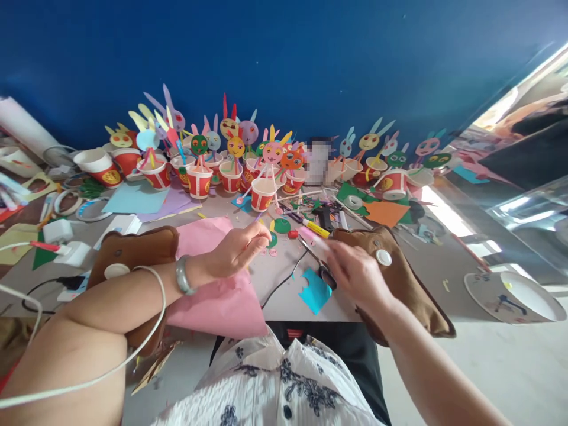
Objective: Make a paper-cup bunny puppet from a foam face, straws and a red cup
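Note:
My left hand point(239, 251) is closed in a pinch above the edge of a pink sheet point(217, 302); what it holds, if anything, is too small to name. Beside its fingertips lie green paper circles point(282, 225) and small pink pieces point(273, 252). My right hand point(355, 269) is over the table by the black-handled scissors point(327, 276), its fingers blurred near a pale, smeared object whose contact with them is unclear. A cut blue paper point(315, 292) lies below the scissors, and a small red item point(293, 234) between the hands.
Paper cups point(199, 182) with paper rabbit figures line the blue wall. Brown cushions point(402, 278) lie under both forearms. A yellow marker point(316, 228), orange paper point(386, 213) and a white cable point(155, 331) are around. A paper plate point(483, 296) sits at the right edge.

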### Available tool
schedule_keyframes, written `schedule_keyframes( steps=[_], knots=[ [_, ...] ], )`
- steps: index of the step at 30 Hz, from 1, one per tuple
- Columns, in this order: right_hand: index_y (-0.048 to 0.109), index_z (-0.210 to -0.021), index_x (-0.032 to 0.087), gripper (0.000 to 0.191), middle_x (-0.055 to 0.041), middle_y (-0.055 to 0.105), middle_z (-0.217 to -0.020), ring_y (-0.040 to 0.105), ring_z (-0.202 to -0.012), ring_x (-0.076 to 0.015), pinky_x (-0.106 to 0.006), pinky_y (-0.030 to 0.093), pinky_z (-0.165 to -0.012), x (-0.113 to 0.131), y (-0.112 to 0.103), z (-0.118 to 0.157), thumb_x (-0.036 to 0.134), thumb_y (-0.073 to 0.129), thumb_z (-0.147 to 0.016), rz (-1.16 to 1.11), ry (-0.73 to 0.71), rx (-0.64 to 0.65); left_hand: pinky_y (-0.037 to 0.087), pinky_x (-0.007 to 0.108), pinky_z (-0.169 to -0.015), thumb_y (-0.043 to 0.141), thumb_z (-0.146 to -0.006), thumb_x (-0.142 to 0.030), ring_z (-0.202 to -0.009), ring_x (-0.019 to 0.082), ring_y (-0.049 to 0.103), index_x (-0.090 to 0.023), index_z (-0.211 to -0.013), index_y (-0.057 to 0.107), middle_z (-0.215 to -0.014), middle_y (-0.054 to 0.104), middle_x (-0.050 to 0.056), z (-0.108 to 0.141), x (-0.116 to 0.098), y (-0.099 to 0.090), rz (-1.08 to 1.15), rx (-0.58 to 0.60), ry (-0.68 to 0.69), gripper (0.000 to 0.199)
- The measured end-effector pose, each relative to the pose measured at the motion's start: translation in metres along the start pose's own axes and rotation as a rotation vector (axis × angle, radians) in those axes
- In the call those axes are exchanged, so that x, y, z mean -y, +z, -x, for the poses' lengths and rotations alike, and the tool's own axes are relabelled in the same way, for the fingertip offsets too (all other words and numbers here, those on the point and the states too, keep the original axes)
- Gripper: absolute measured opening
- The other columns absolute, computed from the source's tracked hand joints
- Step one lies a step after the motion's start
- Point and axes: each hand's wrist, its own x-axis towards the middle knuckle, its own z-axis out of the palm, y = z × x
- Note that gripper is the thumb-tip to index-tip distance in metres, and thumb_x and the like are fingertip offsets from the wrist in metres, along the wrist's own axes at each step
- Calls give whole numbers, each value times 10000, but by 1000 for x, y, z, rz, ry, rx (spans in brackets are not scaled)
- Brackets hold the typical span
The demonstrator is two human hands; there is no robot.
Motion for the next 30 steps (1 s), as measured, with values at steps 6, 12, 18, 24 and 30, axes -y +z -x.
schedule_keyframes(
  steps=[6, 12, 18, 24, 30],
  knots=[
    [569, -1315, 112, 409, -218, 705, -1009, 658, -846, -309, -385, 412, -702, -81, -18, -30, 235, 387, -970, 234, 332, 77, 413, 259, -657, 313, -1025, -463, -597, 113, 477, -178, -898, 531, -638, 496, -29, -13, 16, 5, -64, -117, 43, 381],
    [529, -1384, 91, 478, -253, 659, -1131, 635, -1013, -343, -447, 435, -809, -118, -13, -41, 190, 431, -927, 275, 458, 190, 387, 238, -596, 341, -1010, -388, -546, 104, 467, -189, -807, 500, -567, 471, -42, -42, 2, -18, -75, -348, -77, 326],
    [571, -1372, 154, 482, -263, 509, -1365, 499, -1252, -417, -575, 385, -971, -96, -8, -37, 355, 509, -938, 406, 313, 169, 330, 257, -577, 541, -848, -222, -574, 119, 507, -172, -767, 590, -653, 597, -8, -47, -13, -45, -620, 39, -261, 107],
    [657, -1222, 184, 344, -176, 583, -1300, 533, -1183, -333, -492, 405, -973, -27, 10, -26, 298, 553, -914, 247, -252, 123, 457, 328, -826, 525, -903, -298, -949, 219, 631, -175, -969, 648, -1004, 685, 85, 4, -25, -36, -875, 354, -232, 187],
    [667, -1125, 164, 284, -179, 610, -1266, 502, -1201, -334, -493, 355, -1002, 20, 35, -10, 252, 660, -856, 80, -594, 254, 437, 524, -970, 509, -935, -518, -1208, 389, 535, -107, -1224, 580, -1292, 582, 232, 56, -22, -25, -1167, 181, -453, 508]
  ],
)
